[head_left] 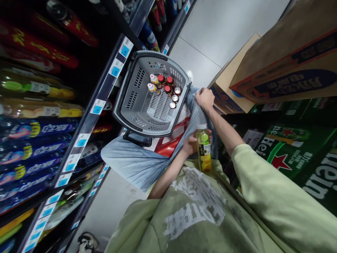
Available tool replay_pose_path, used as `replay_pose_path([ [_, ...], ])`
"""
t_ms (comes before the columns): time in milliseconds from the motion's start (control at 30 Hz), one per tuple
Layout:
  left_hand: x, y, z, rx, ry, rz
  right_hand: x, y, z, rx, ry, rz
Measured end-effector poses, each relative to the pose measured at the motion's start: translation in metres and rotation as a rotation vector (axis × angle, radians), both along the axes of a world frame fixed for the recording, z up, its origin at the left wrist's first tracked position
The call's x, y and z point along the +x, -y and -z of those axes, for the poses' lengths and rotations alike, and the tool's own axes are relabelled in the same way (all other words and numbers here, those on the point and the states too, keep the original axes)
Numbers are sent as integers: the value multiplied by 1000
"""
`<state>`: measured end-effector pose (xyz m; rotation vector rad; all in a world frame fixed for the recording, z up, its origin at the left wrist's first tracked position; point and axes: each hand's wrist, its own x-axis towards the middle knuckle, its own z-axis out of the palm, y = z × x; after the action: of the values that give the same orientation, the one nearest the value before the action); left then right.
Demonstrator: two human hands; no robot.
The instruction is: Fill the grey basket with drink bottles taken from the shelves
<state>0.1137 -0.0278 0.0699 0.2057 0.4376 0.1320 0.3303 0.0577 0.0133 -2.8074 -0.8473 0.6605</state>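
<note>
My left hand is wrapped round a clear bottle of yellow juice with a white cap and a black label. The bottle stands roughly upright close to my shirt, above my lap. On the knee of my jeans rests my right hand, its fingers curled into a loose fist with nothing visible in them. Ahead of my hands is a grey shopping basket with a black rim and handle. Inside it, grouped at one side, are two white-capped bottles, three red-capped bottles and three silver-topped cans.
Shelves with price tags run along the left, holding blue bottles, yellow drink bottles and red cans. Cardboard cartons and green beer cases are stacked on the right. Something red lies beneath the basket.
</note>
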Motion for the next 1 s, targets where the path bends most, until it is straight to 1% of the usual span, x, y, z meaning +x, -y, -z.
replay_pose_path([
  [200,-1,4,9,12,21,45,1,0,1,11,1,1],
  [367,-3,8,15,87,40,69,1,0,2,14,-3,9],
  [533,-5,7,19,196,38,151,0,1,0,9,6,0],
  [600,-5,7,18,212,13,116,0,1,0,7,7,0],
  [733,-2,8,13,157,-30,13,0,0,0,0,7,5],
  [900,6,3,7,77,-4,45,0,0,-1,3,16,6],
  [1000,6,-2,5,45,9,53,0,0,-1,-1,13,10],
])
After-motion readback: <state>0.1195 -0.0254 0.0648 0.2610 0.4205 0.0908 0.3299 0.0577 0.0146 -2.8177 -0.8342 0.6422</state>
